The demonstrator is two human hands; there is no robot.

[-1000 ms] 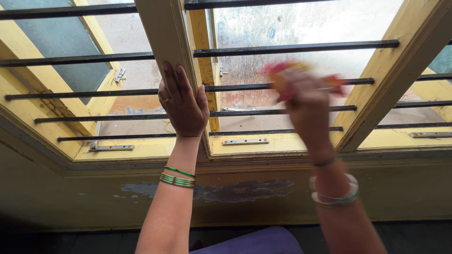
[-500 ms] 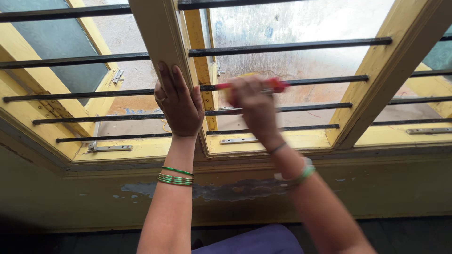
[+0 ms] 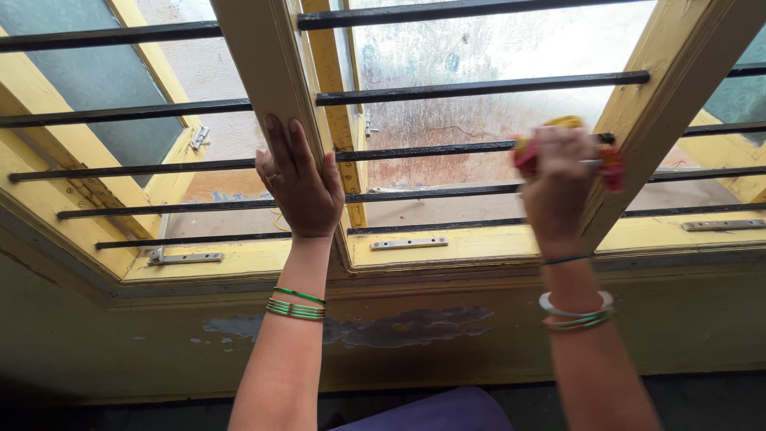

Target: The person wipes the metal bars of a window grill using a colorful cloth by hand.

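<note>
A wide window with a yellow wooden frame (image 3: 479,247) fills most of the view, and black horizontal bars (image 3: 479,86) run across it from side to side. Behind the bars there is a dusty, smeared glass pane (image 3: 479,48), and a yellow shutter (image 3: 88,96) with dark glass stands open on the far left. Under the window the wall (image 3: 399,326) has a patch where the paint is peeled off. A thick upright post (image 3: 267,56) of the frame divides the window.

The left hand (image 3: 299,187) lies flat and open on this post, fingers stretched up along the wood, holding nothing; green bangles (image 3: 297,305) sit on its wrist. The right hand (image 3: 558,187) is closed tightly around a red and yellow cloth (image 3: 610,164), which is bunched against one black bar, just beside the slanted right part of the frame. Only the ends of the cloth show at both sides of the fist. White and green bangles (image 3: 576,313) circle the right wrist. Two small metal latches (image 3: 408,243) lie on the sill
</note>
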